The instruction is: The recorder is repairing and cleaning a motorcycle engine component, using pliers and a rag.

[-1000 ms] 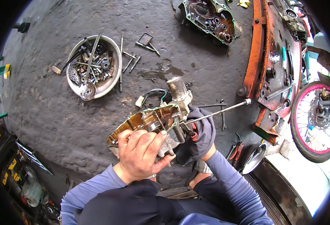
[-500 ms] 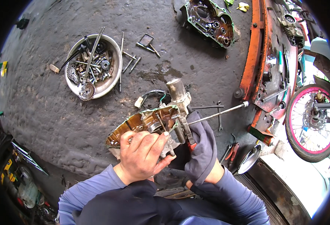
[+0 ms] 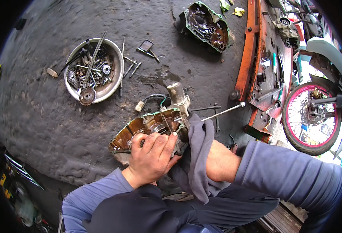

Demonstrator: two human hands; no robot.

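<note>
My left hand (image 3: 153, 157) is closed on the near edge of an oily engine casing half (image 3: 130, 128), its fingers bent over the rim. A grey metal cylinder (image 3: 176, 93) stands up at the casing's right end, with a short cable and pale connector (image 3: 140, 106) beside it. My right hand (image 3: 217, 161) presses in at the casing's right side, wrapped in a grey cloth (image 3: 198, 155) that hides the fingers and any tool under them. From behind the cloth a long thin metal rod (image 3: 223, 112) sticks out to the right.
A metal bowl (image 3: 118, 75) of bolts, a chain and a sprocket (image 3: 87, 96) stands at the left, with loose bolts (image 3: 135, 70) beside it. Another casing half (image 3: 206, 25) lies at the far side. An orange metal edge (image 3: 245, 58) bounds the right, with a pink-rimmed wheel (image 3: 312, 118) beyond.
My right forearm has swung outward to the right, and the cloth hand has turned and come closer to my left hand. The red-handled pliers it gripped are now covered. My left hand keeps its hold.
</note>
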